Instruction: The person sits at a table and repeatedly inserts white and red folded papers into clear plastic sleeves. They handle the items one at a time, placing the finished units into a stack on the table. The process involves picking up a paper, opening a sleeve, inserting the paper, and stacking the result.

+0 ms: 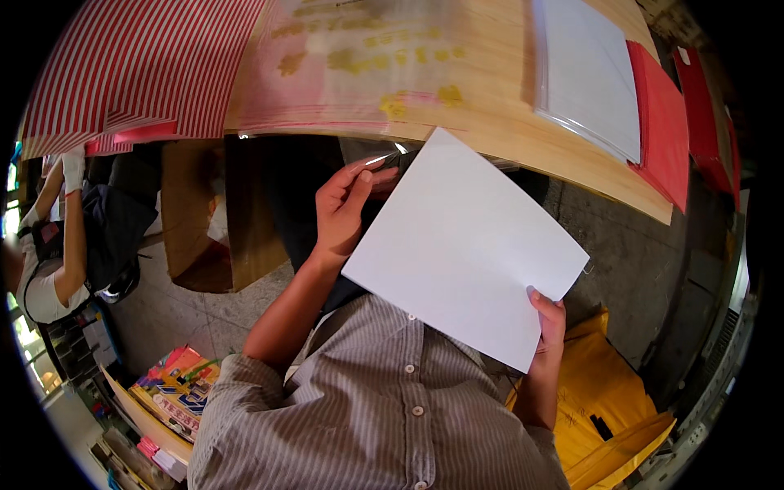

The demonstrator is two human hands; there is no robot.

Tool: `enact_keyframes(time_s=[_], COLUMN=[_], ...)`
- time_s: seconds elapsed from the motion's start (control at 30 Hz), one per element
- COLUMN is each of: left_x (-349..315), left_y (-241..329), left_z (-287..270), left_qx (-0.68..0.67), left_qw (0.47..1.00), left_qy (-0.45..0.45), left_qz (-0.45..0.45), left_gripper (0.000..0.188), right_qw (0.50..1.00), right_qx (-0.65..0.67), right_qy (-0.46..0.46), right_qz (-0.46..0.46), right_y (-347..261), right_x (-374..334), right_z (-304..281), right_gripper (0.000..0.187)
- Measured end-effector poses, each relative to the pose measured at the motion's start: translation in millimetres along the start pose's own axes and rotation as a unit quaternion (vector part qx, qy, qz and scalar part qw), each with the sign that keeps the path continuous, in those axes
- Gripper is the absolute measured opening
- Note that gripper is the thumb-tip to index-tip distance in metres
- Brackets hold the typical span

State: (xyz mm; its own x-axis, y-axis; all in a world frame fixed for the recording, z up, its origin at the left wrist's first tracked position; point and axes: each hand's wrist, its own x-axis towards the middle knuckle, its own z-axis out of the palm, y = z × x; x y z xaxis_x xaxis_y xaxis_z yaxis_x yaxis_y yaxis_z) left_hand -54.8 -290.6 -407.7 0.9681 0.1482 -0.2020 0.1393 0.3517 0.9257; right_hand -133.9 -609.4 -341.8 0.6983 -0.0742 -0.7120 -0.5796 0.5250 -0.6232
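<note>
Two hands, left hand (341,214) and right hand (550,317), fingers gripping white sheet (461,249)

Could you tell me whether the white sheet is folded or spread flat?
Spread flat: the white sheet shows no crease, held at its edges by left hand and right hand.

Plain white sheet (461,249); grey, finely striped shirt (384,408); pale wood-grain table (506,135). Red-and-white striped paper (139,65) at upper left, pink sheets with yellow motifs (351,61) beside it. Solid red sheets (663,122) at right; yellow bag (600,392) below.
</note>
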Motion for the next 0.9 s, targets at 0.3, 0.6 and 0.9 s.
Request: enact_keyframes(time_s=[0.3,0.6,0.9], left_x=[-13.2,-22.7,-27.5], left_y=[-4.8,-11.6,-12.7], left_z=[2.0,8.1,12.3], left_qx=[-0.042,-0.091,0.026], left_qw=[0.997,0.993,0.998], left_qy=[-0.064,-0.04,-0.054], left_qz=[-0.02,-0.06,-0.027], left_gripper=[0.036,0.034,0.049], right_qw=[0.993,0.986,0.986], right_qx=[0.018,0.023,0.016], right_qy=[0.064,0.069,0.068], right_qz=[-0.097,-0.153,-0.152], right_y=[3.5,5.6,16.8], right_x=[0.3,-3.1,5.1], right_z=[-12.7,-25.5,-35.5], right_gripper=[0.055,0.062,0.062])
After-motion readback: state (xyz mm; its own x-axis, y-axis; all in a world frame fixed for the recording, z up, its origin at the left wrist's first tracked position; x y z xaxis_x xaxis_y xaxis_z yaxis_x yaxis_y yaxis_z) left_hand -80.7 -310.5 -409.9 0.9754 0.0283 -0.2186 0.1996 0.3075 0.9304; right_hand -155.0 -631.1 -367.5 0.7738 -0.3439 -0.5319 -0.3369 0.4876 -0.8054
